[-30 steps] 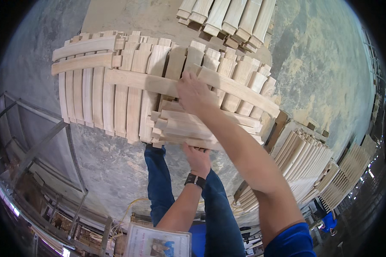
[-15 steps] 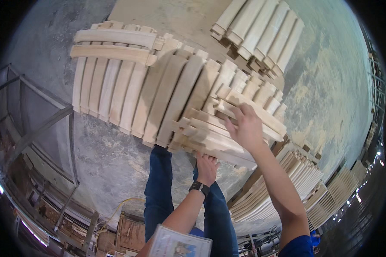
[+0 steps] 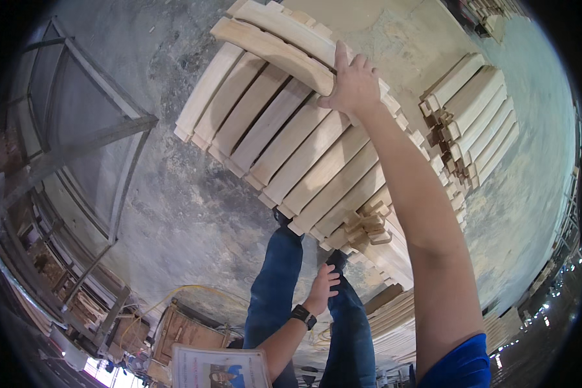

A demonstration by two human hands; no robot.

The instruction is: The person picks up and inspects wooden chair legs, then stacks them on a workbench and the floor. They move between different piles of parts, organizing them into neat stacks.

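Note:
A broad stack of pale, curved wooden slats [image 3: 310, 152] lies on the floor in front of my feet. Two more slats rest crosswise over its far left part; the nearer crosswise slat [image 3: 275, 53] bows slightly. My right hand [image 3: 354, 84] reaches over the stack to the right end of these slats, thumb and fingers spread around the end and not closed. Nothing is in my left hand [image 3: 322, 289], which hovers above my legs, short of the stack's near edge, its fingers apart. Shorter notched wooden pieces [image 3: 368, 226] lie on the stack's right part, partly behind my right forearm.
Another slat stack [image 3: 475, 116] stands at the far right. More slats [image 3: 394, 323] lie at the lower right beside my leg. A metal frame [image 3: 77, 142] occupies the left side. A yellow cable [image 3: 187, 288] runs over the concrete floor near a wooden box [image 3: 184, 336].
The view has swung toward the stack's left end. My right hand has gone from the crosswise pieces on the right to those on the left. My left hand has drawn back from the stack.

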